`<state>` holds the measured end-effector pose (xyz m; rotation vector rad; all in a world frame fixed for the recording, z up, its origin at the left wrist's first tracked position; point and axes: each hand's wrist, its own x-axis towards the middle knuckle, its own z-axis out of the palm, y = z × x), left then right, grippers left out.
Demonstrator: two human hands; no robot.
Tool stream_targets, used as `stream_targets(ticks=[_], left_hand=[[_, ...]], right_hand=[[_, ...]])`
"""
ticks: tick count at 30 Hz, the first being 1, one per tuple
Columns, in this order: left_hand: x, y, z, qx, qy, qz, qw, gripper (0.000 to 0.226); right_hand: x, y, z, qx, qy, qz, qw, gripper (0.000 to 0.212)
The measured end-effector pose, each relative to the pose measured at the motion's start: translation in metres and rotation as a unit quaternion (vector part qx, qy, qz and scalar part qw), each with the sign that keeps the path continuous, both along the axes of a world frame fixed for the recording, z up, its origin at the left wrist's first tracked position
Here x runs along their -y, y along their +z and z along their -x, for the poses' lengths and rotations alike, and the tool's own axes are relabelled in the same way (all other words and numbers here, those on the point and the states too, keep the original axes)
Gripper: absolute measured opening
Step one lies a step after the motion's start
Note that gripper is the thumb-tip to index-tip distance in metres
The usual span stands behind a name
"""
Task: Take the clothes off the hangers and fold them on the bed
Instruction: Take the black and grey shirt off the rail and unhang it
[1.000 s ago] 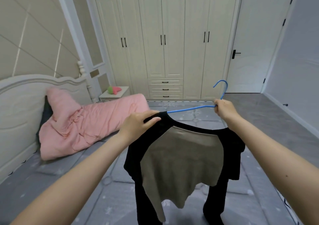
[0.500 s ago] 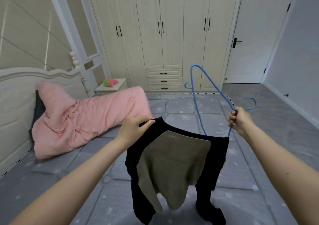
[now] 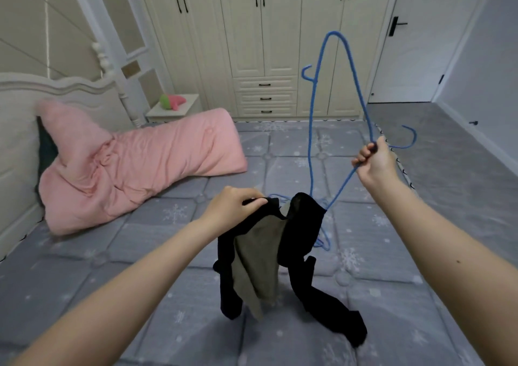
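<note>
A black shirt with an olive-grey front (image 3: 260, 256) hangs bunched over the grey quilted bed (image 3: 112, 267), its long sleeves trailing onto the mattress. My left hand (image 3: 232, 207) pinches its black collar at the top. My right hand (image 3: 374, 163) is closed on a thin blue wire hanger (image 3: 350, 57) near its hook, holding it tilted upright; one hanger end still reaches down to the shirt's right shoulder. Another blue hanger (image 3: 325, 239) lies on the bed behind the shirt, mostly hidden.
A rumpled pink duvet (image 3: 126, 163) lies at the bed's head against the cream headboard (image 3: 16, 119). A nightstand (image 3: 173, 110) holds a green-and-pink toy. Cream wardrobes (image 3: 263, 29) line the far wall, with a white door (image 3: 414, 43) to the right and grey floor beyond.
My right hand has swung the hanger from flat inside the shoulders to steeply upright, pulling it out of the shirt. The shirt has collapsed and bunched, sagging lower onto the bed.
</note>
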<state>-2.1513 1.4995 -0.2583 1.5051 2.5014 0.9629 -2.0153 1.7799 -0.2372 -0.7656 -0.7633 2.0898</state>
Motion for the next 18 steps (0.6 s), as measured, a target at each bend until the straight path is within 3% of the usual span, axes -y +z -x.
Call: stream_targets(ticks=[6,14,18], left_hand=[[-0.004,-0.008,0.016,0.025,0.015,-0.01,1.0,0.027],[0.001,-0.016,0.021,0.003,-0.032,0.06,0.998,0.036],[-0.005,-0.018,0.02,-0.006,-0.022,0.048,0.999,0.015]], right_hand=[[0.002,-0.005,0.017,0.106,-0.044,-0.105,0.988,0.039],[-0.01,0.009,0.018,0.061,-0.023,-0.072,0.995,0.042],[0.0,0.0,0.027,0.221,0.01,-0.154,0.963,0.038]])
